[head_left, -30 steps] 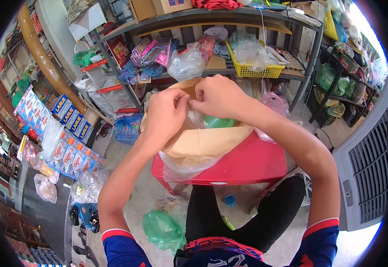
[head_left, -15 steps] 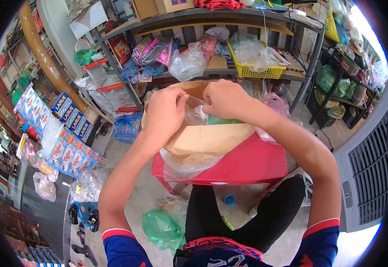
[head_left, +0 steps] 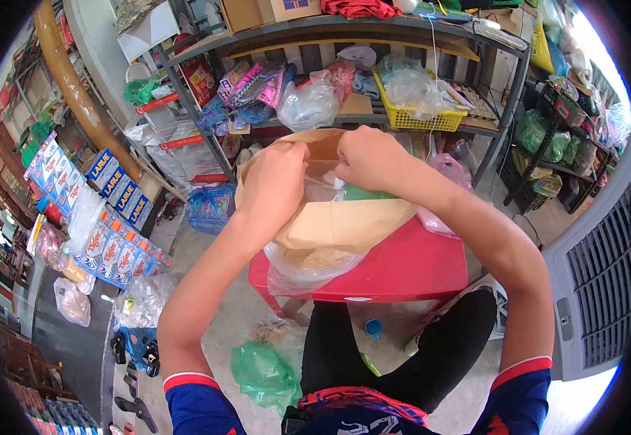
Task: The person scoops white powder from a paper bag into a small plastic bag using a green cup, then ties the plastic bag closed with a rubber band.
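A brown paper bag [head_left: 337, 221] lies wide open on the red table [head_left: 417, 261], with a clear plastic bag [head_left: 297, 275] around its near left side. Over the bag's mouth, my left hand [head_left: 276, 174] has its fingers closed; what they grip is hidden behind the hand. My right hand [head_left: 370, 156] is also closed, a short way to the right, with a small white piece [head_left: 330, 178] by its fingertips. Inside the bag, between and below the hands, are clear plastic film [head_left: 321, 191] and something green [head_left: 362, 194].
Behind the table stands a metal shelf [head_left: 337, 119] with plastic bags and a yellow basket [head_left: 420, 117]. Beer cartons [head_left: 116, 188] are stacked at left. A grey vented unit [head_left: 598, 283] is at right. A green plastic bag [head_left: 265, 373] and blue cup [head_left: 373, 327] lie on the floor.
My hands have moved slightly apart, the right one a little to the right. More of the bag's inside shows between them, and the white piece sits slightly further right.
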